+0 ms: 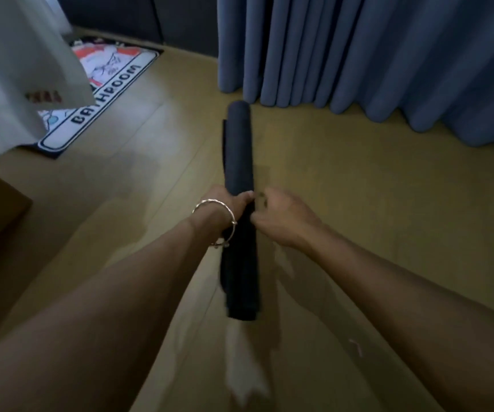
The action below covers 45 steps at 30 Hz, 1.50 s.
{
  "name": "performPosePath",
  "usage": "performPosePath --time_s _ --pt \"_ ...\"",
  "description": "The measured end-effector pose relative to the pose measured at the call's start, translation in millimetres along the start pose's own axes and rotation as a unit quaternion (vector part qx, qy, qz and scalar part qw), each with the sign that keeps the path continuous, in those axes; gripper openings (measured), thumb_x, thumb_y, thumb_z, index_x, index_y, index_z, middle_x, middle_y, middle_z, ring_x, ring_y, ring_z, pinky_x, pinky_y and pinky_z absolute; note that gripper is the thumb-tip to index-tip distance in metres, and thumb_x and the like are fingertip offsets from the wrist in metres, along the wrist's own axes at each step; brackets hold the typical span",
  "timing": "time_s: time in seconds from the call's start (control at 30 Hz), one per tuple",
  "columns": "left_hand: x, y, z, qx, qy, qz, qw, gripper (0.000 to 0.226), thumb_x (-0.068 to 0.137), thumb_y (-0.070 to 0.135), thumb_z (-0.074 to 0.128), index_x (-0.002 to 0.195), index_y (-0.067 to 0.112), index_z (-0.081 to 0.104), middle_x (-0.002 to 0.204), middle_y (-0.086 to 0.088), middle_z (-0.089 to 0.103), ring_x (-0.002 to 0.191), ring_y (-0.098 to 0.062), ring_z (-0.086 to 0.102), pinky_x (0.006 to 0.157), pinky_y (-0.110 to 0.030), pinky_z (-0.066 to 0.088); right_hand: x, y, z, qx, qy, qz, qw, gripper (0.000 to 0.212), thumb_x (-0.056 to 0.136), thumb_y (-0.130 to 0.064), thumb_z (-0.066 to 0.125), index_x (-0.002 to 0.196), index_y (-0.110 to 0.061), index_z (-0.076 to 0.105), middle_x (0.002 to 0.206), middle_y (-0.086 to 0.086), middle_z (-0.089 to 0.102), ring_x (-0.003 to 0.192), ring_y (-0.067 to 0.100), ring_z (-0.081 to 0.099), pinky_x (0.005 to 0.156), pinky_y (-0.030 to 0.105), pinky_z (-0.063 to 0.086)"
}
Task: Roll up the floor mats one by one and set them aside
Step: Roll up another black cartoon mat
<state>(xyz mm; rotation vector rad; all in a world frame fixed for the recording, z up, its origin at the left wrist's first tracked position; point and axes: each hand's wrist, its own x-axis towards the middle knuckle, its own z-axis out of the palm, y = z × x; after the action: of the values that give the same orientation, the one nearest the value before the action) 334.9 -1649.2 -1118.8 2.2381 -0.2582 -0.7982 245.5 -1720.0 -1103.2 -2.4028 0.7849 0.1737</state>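
A wooden floor (358,203) is filling most of the view, and a blue curtain (388,55) is hanging in folds from 12 to 3 o'clock, its hem reaching down to the boards. White fabric (10,84) is draping in at 10 o'clock, covering one corner of a printed mat (105,81) that is lying flat at 11 o'clock and showing the word BATHROOM along its border.

At the centre a rolled dark mat (238,150) is running lengthwise from 12 o'clock towards 6 o'clock, its far end lying just short of the curtain hem and its near end blurring out between the two forearms. Whether it is resting on the floor cannot be told.

The left hand (230,203) is coming in from 8 o'clock and grasping the roll about midway, fingers wrapping over its top. The right hand (281,215) is reaching in from 4 o'clock with curled fingers right at the roll's right edge, beside the left hand; blur is hiding whether it is pinching the mat or only touching it. A thin metal bangle (213,224) is circling the left wrist
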Motion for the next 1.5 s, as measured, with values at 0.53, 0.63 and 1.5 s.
performPosePath --time_s 0.53,0.63,1.5 --pt "-30 89 141 -0.238 -0.115 0.005 0.964 0.025 0.092 0.030 0.057 0.104 0.008 0.057 0.091 -0.010 0.062 0.082 -0.023 0.059 0.083 -0.041 0.052 -16 138 -64 -0.119 0.083 0.024 0.989 0.069 0.088 -0.028 0.062 0.142 -0.015 0.020 0.123 0.011 0.039 0.099 0.027 0.053 0.067 0.033 0.038" --pt "-43 107 184 -0.167 -0.206 0.076 0.961 0.024 0.093 0.010 0.052 0.117 0.015 0.052 0.101 -0.007 0.057 0.095 -0.020 0.050 0.071 -0.030 0.042 -23 195 -87 -0.093 0.106 0.060 0.988 0.066 0.091 -0.033 0.057 0.143 -0.014 0.022 0.117 0.011 0.043 0.085 0.023 0.050 0.064 0.032 0.040" --pt "-120 118 412 0.363 -0.411 0.410 0.729 0.079 0.096 0.028 0.047 0.146 0.041 -0.013 0.159 -0.001 0.005 0.146 -0.020 0.005 0.118 -0.037 0.014 -142 485 -106 -0.169 0.121 0.514 0.832 0.068 0.092 -0.018 0.051 0.146 -0.006 0.011 0.144 0.023 0.029 0.129 0.037 0.033 0.097 0.052 0.039"
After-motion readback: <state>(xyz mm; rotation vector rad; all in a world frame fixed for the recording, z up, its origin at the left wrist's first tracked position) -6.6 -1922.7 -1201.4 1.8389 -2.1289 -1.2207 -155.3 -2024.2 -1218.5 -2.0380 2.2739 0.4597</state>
